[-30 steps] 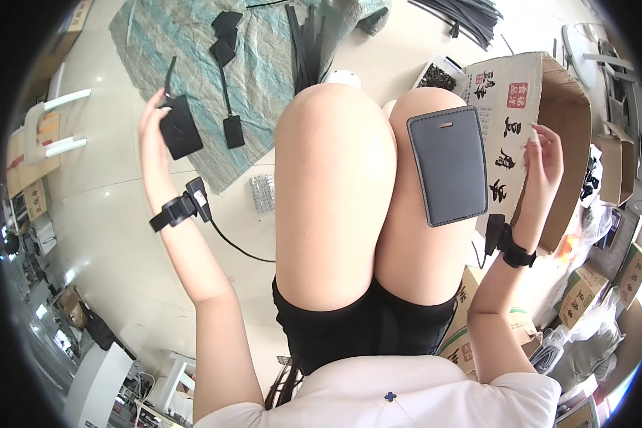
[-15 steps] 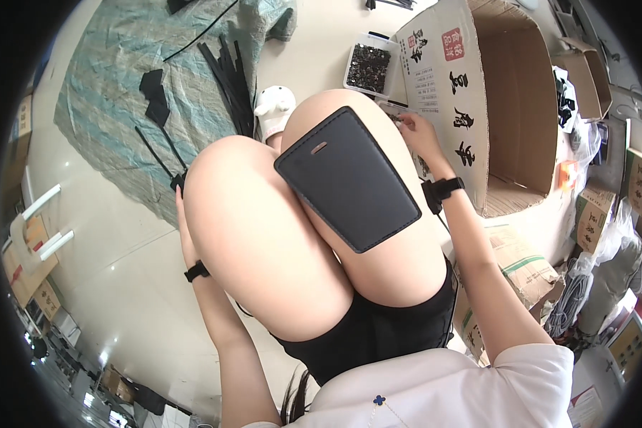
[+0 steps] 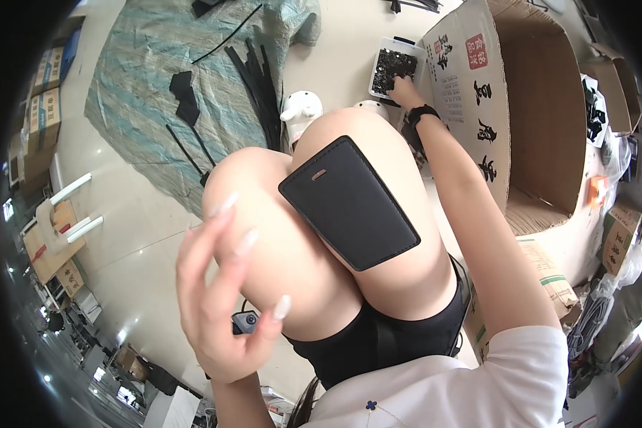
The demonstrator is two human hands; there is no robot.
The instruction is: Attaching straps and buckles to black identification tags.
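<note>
The black panel (image 3: 351,203) lay across the person's thighs, mostly on the right one, its slotted end toward the knees. Around it, from the left, a crinkled green-grey sheet (image 3: 135,93) covered part of the floor, with flat black pieces (image 3: 184,96) on it and a bundle of long black strips (image 3: 260,89) along its right side. Next came a white figure (image 3: 302,110) just past the knees, then a clear tub (image 3: 406,47) of small dark pieces (image 3: 392,68). A big open carton (image 3: 471,107) stood close to the tub's right, hemming in that side. The left hand (image 3: 225,299) was raised in front of the left thigh, fingers and thumb spread well apart. The right hand (image 3: 405,93) reached into the tub's near end; its fingertips were hidden, so I cannot tell whether they were apart or pinched together.
</note>
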